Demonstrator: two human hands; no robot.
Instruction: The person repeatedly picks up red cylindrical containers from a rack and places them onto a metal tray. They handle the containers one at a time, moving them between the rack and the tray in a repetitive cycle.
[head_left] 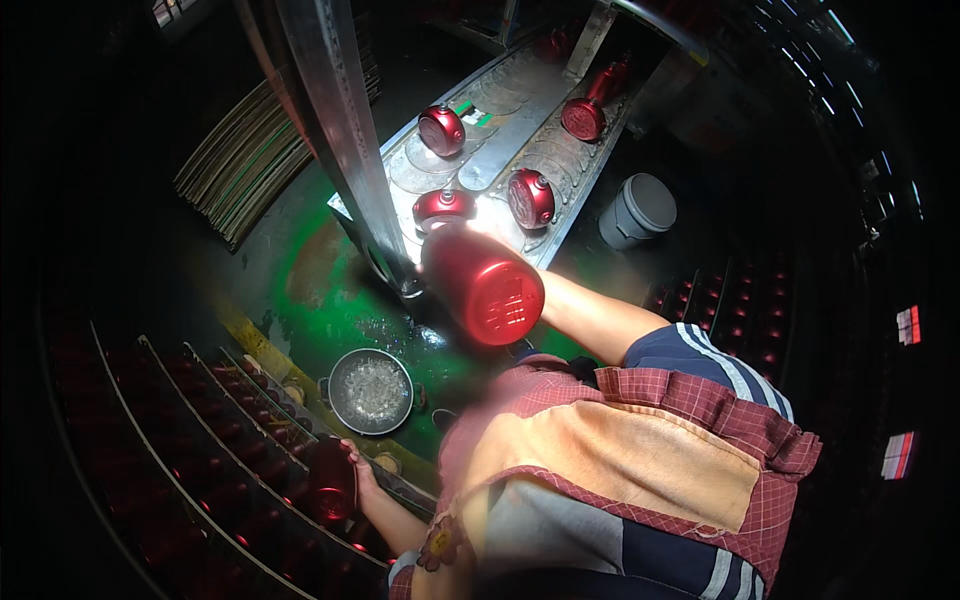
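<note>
A glossy red bottle (pixel 490 290) is held up in front of me, its round base turned toward the camera. My right forearm reaches in behind this bottle, which hides the fingers of my right hand. At the lower left, my left hand (pixel 362 468) is closed around a darker red bottle (pixel 332 482) beside the rack. Red, round-bodied vessels with short necks stand on the metal-topped bench, among them a front one (pixel 445 204), one on the right (pixel 530 198) and one farther left (pixel 441 130).
A rack (pixel 165 375) with several red bottles fills the lower left. On the green floor sits a round basin (pixel 371 392) of clear liquid or bits. An upright metal post (pixel 335 120) stands by the bench (pixel 480 165). Right of it is a white bucket (pixel 638 212); stacked boards (pixel 245 160) lie left.
</note>
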